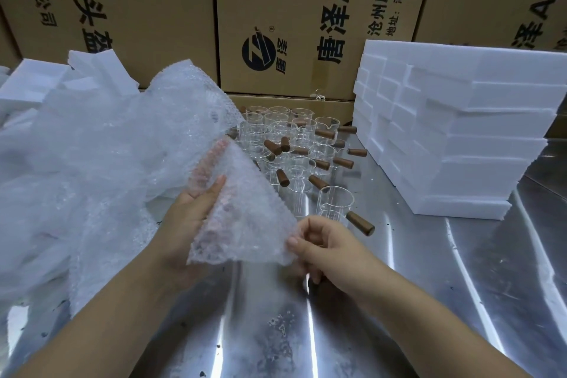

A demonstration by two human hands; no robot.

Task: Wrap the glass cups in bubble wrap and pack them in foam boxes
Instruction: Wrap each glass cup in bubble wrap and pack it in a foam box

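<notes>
A sheet of bubble wrap (245, 215) is held up over the steel table (399, 301) between both hands. My left hand (187, 218) holds its left edge, fingers behind the sheet and thumb in front. My right hand (322, 245) pinches the lower right corner. Behind the sheet stand several glass cups with brown wooden handles (300, 144); the nearest glass cup (336, 201) stands just beyond my right hand. A stack of white foam boxes (454, 132) rises at the right.
A loose heap of bubble wrap (92, 147) covers the left of the table. More white foam pieces (46, 80) lie at the back left. Tall cardboard cartons (291, 9) wall off the back.
</notes>
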